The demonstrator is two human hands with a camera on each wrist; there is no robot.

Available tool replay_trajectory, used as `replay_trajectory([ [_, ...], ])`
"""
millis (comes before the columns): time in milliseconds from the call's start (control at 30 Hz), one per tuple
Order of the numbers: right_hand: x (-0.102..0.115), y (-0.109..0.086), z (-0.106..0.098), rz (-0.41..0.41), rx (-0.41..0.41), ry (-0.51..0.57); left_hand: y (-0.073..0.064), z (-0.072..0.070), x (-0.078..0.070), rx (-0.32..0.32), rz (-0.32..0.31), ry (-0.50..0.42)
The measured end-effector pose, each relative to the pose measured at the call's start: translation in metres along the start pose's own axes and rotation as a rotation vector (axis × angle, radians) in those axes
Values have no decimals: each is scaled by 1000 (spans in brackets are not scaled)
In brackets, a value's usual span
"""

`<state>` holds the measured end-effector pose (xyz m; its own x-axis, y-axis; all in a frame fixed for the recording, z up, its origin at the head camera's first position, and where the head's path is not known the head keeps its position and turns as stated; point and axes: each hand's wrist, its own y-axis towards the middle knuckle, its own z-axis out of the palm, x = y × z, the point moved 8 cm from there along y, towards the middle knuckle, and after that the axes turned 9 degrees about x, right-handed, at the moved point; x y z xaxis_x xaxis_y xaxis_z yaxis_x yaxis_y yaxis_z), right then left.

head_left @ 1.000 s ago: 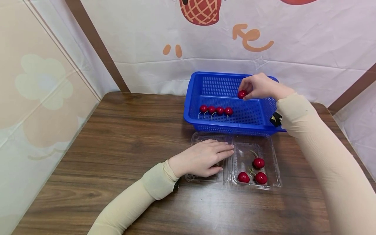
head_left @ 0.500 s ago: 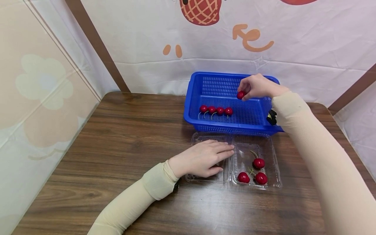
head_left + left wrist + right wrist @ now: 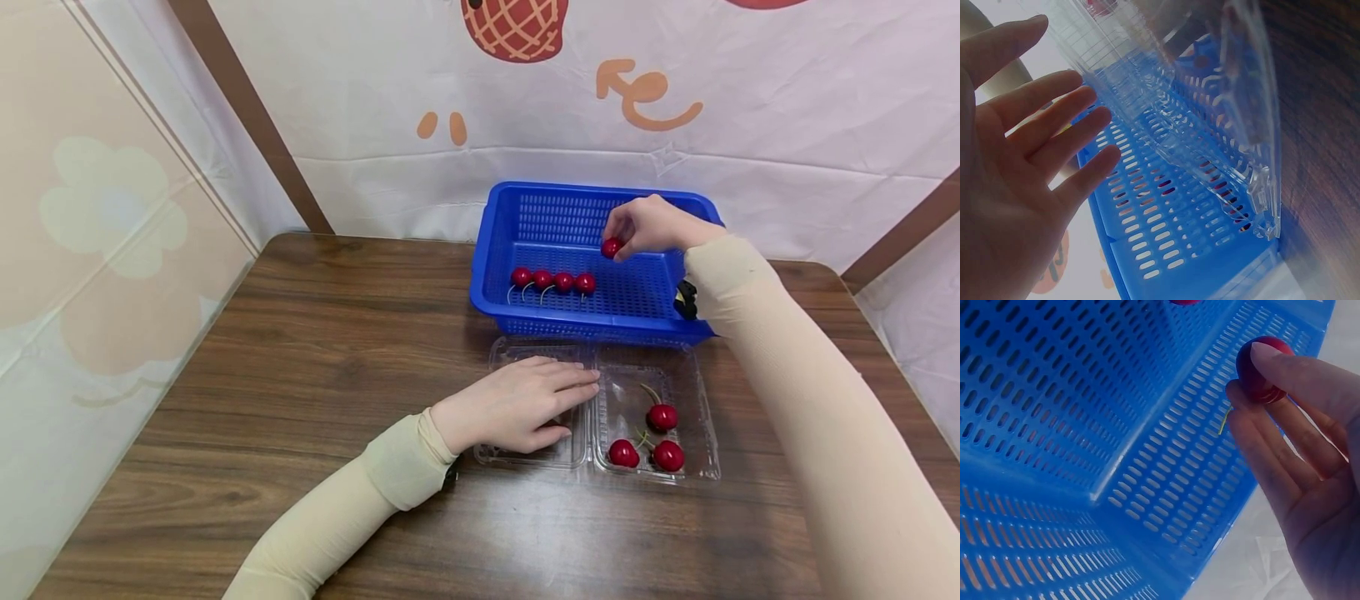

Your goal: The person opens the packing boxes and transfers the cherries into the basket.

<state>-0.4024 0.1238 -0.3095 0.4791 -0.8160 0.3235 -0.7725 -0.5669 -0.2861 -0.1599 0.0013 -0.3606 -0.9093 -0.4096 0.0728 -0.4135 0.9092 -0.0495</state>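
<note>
My right hand point(image 3: 651, 225) pinches a red cherry point(image 3: 1264, 369) between thumb and fingertips, over the right part of the blue basket point(image 3: 483, 250). A thin green stem hangs below that cherry in the right wrist view. Towards the basket's left front, a row of several cherries point(image 3: 552, 281) lies on its floor, stems towards me. My left hand point(image 3: 517, 406), fingers straight, rests over the left half of a clear plastic clamshell box point(image 3: 701, 400). The box lies opened flat in front of the basket. In its right half are three cherries point(image 3: 667, 456) with stems.
The basket stands near the back of the brown wooden table point(image 3: 315, 358). Behind it hangs a white printed cloth point(image 3: 360, 92). A small black device point(image 3: 686, 300) sits under my right wrist.
My right hand, with the cherry in it, has shifted slightly left and a little nearer to me within the basket. The left hand and the box stay put.
</note>
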Motion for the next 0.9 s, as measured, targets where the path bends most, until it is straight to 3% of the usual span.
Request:
replay_trajectory([
  [633,-6,10,17,14,30,-5,0,0,1,-3,1,7],
  [900,-7,15,25,11,88,-11,-1,-1,1,-8,2,2],
])
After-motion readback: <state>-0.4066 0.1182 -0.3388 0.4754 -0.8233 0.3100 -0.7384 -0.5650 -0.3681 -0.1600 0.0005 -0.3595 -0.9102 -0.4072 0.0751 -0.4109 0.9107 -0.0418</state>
